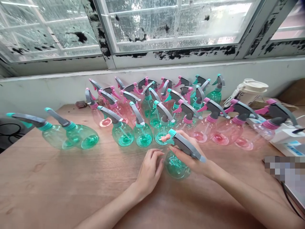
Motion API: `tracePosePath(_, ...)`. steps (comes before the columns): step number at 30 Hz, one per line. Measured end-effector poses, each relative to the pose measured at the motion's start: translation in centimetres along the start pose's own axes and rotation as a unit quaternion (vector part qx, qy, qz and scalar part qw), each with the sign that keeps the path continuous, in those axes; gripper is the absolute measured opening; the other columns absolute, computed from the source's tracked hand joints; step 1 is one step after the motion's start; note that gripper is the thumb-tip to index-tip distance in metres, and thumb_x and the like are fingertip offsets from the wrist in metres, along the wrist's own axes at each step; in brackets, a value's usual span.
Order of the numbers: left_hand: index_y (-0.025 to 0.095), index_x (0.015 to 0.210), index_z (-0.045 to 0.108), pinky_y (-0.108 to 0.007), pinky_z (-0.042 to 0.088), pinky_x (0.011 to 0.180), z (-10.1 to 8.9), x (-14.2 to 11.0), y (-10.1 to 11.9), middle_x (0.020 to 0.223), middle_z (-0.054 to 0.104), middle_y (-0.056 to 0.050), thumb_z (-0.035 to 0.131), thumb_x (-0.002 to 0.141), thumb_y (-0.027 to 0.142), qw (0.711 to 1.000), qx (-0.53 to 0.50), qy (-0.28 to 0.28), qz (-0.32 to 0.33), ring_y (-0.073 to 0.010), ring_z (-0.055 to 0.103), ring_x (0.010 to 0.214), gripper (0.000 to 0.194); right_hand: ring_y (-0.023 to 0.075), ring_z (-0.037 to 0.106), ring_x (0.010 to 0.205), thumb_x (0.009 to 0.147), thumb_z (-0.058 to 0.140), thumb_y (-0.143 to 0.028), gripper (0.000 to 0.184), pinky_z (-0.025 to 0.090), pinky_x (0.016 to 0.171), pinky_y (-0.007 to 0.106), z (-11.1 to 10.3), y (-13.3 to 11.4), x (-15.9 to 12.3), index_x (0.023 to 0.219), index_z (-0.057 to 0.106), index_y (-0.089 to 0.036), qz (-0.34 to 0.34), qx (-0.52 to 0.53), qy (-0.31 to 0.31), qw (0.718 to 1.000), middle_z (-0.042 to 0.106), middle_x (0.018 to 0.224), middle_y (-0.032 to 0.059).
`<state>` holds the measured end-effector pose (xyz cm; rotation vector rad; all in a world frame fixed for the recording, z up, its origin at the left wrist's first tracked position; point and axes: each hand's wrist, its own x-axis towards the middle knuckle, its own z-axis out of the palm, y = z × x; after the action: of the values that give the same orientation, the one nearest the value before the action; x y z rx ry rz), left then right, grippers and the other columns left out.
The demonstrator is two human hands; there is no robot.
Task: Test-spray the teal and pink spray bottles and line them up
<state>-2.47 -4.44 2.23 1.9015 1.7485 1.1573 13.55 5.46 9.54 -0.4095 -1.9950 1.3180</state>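
Note:
My right hand (194, 152) is wrapped around the neck of a green spray bottle (177, 167) with a grey and teal trigger head. Its index finger reaches forward at the trigger. Just left of that bottle, my left hand (150, 171) rests low over the table with loosely bent fingers and nothing visible in it. Beyond my hands stand several green spray bottles, the closest being one (163, 132) directly behind the held bottle and another (143, 135) to its left. Pink spray bottles, such as one (227, 130) to the right, stand among them.
Two green spray bottles (83, 135) stand apart at the left of the wooden table (71, 187). A white lidded cup (250, 89) is at the back right, near a white power strip (288, 136). A blurred-out flat object (286, 175) lies at the right edge. Windows rise behind.

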Motion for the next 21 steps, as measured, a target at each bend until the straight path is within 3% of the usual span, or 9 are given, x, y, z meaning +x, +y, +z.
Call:
tracePosePath(14, 0.022, 0.101, 0.058, -0.038, 0.05, 0.092, -0.1, -0.1, 0.3, 0.109, 0.057, -0.007, 0.05, 0.092, 0.015, 1.0, -0.009, 0.01, -0.019, -0.0226, 0.058, 0.105, 0.013, 0.0119, 0.038, 0.053, 0.088, 0.055, -0.019, 0.029, 0.039, 0.055, 0.026, -0.1, 0.9, -0.4, 0.116, 0.058, -0.026, 0.03, 0.006, -0.002, 1.0, 0.044, 0.064, -0.0058)
tracePosePath(21, 0.021, 0.1, 0.057, -0.038, 0.05, 0.091, 0.0, 0.0, 0.1, 0.108, 0.058, -0.007, 0.05, 0.091, 0.013, 1.0, -0.011, 0.006, -0.019, -0.0225, 0.058, 0.104, 0.014, 0.016, 0.05, 0.06, 0.087, 0.057, -0.025, 0.025, 0.047, 0.061, 0.029, -0.6, 1.3, -0.3, 0.111, 0.063, -0.028, 0.037, -0.008, 0.024, 0.999, 0.047, 0.067, -0.0028)
